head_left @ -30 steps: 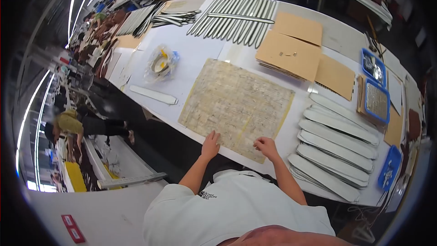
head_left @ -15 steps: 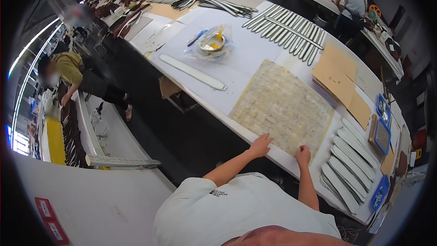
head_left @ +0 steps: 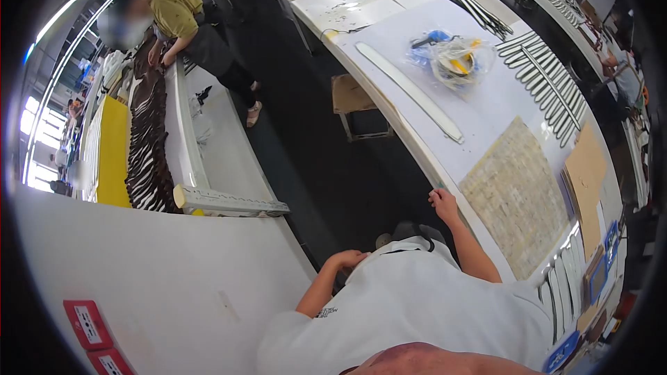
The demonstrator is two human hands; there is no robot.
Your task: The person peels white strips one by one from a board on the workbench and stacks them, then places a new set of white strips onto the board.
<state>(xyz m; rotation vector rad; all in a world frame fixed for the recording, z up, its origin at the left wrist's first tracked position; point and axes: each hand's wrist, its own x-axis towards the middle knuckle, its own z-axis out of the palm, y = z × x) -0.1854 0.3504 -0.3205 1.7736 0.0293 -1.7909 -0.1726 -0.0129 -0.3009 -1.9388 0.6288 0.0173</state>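
Observation:
My left hand (head_left: pixel 347 258) hangs in front of my waist near my white shirt (head_left: pixel 410 305). Its fingers are stretched out, with no object visible in them. By the front edge of the white table (head_left: pixel 410 140), my right hand (head_left: pixel 443 206) is raised, its fingers loosely bent and slightly apart; I see nothing in it. The closest thing to it is a mottled beige mat (head_left: pixel 520 198) lying flat on the table. Beyond that lie a long pale strip (head_left: pixel 410 92) and a bowl in clear plastic with a yellow tool (head_left: pixel 458 62).
Dark-edged strips (head_left: pixel 542 83) are laid out at the back, beside brown cardboard sheets (head_left: pixel 586 173). A stool (head_left: pixel 354 94) stands under the table edge. Across the aisle a person in an olive top (head_left: pixel 174 12) bends over dark fringed material (head_left: pixel 148 139). A white surface (head_left: pixel 160 264) is at left.
Both hands have left the beige mat: the left dropped to my waist, the right rose to the table edge. My view has turned left, so the table appears further right.

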